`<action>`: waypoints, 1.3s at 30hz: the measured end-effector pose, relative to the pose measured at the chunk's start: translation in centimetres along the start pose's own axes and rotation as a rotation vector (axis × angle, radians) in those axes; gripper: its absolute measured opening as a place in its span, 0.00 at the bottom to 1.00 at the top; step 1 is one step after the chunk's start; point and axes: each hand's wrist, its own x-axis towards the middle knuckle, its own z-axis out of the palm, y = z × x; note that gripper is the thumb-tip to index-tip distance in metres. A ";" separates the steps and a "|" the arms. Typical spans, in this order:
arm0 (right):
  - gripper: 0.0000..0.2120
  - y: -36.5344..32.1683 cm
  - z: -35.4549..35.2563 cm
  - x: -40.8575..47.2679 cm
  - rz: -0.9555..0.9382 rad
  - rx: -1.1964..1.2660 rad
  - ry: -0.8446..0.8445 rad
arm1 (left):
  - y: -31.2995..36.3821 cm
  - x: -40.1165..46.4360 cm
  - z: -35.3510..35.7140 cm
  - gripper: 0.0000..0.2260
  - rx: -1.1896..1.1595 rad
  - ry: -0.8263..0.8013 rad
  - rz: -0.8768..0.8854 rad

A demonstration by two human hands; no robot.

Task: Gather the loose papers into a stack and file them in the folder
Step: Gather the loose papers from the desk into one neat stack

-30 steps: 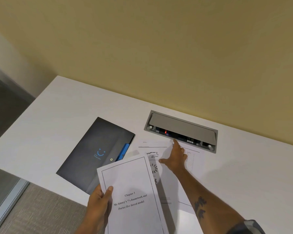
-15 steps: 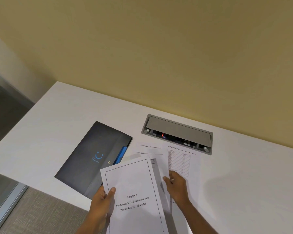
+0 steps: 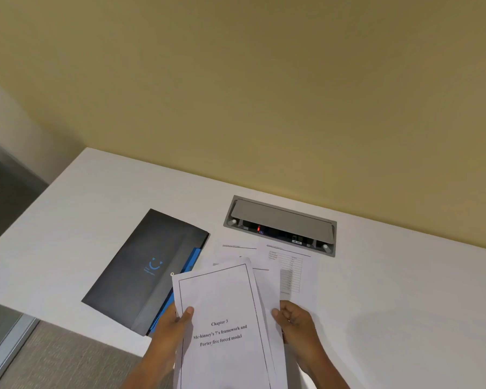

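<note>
My left hand (image 3: 172, 328) grips the left edge of a stack of papers (image 3: 222, 304) whose top sheet reads "Chapter 3". My right hand (image 3: 295, 322) pinches a sheet (image 3: 270, 293) tucked at the right side of that stack. Two more loose sheets lie flat on the white table: one with a printed table (image 3: 291, 265) and one with text lines (image 3: 236, 252). The dark grey folder (image 3: 141, 270) with a blue logo lies shut to the left, its blue inner edge partly hidden by the held stack.
A grey cable box (image 3: 281, 224) with a raised lid and a red light is set into the white table (image 3: 404, 290) near the yellow wall. The table's front edge runs at lower left, with grey carpet (image 3: 68, 357) below it.
My right hand has drawn back from near the cable box toward me, dragging a sheet along and bringing it against the right side of the stack held in my left hand.
</note>
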 end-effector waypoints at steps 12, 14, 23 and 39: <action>0.10 -0.5 0.8 -1.0 0.079 -0.061 -0.245 | -0.8 -0.4 1.1 0.12 0.146 -0.017 -0.082; 0.10 -1.5 -0.3 0.1 0.092 -0.074 -0.179 | -1.1 -0.5 0.8 0.10 0.158 -0.001 -0.026; 0.53 -7.3 -8.2 7.2 -0.172 -1.003 0.132 | -3.4 -1.0 -0.9 0.11 0.030 0.120 0.019; 0.47 -2.8 -8.0 6.1 -0.218 -1.173 0.173 | -3.8 -1.5 -0.3 0.11 -0.099 0.164 -0.035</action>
